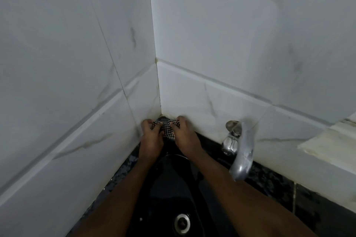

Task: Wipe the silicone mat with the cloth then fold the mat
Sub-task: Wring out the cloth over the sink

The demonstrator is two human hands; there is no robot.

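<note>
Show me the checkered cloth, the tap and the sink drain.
checkered cloth [167,130], head view, on its patterned middle.
tap [243,156], head view, on the spout.
sink drain [182,223], head view, on its middle.

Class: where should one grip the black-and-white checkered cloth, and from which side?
Grip the checkered cloth by its bunched ends, as the left hand and right hand do, coming from the black sink side: white tiled walls close the corner behind it.
</note>
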